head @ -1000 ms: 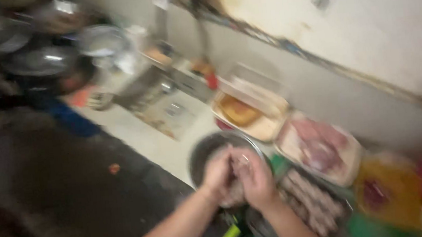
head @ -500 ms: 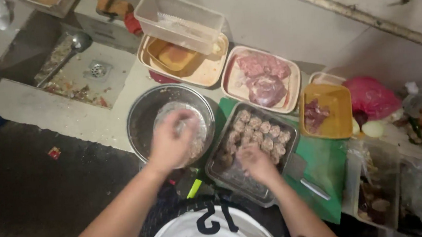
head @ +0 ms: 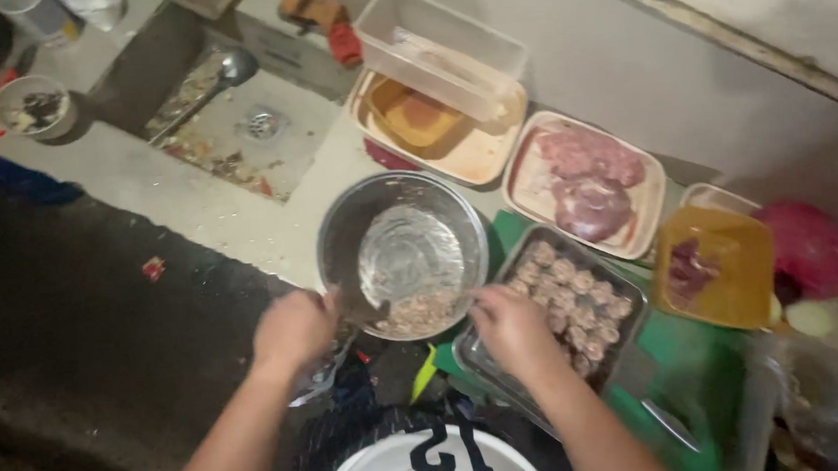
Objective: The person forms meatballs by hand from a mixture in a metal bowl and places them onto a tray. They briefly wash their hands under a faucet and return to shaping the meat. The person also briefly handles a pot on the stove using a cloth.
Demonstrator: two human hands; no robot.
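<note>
A round metal bowl (head: 402,252) with a little minced meat mix at its near side sits on the counter in front of me. My left hand (head: 297,327) grips the bowl's near left rim. My right hand (head: 511,326) rests with curled fingers between the bowl's right rim and a metal tray of several meatballs (head: 568,293), touching the tray's near corner; whether it holds anything I cannot tell. The tray lies on a green cutting board (head: 685,384).
Behind the bowl stand a beige tray with an orange tub and a clear box (head: 439,104), a tray of raw meat (head: 584,183) and a yellow tub (head: 715,262). A dirty sink with a ladle (head: 220,112) lies far left. A red bag (head: 814,249) sits at right.
My left hand came out of the bowl and took its near rim. My right hand moved from the meatball tray toward the bowl's right edge. The camera moved closer.
</note>
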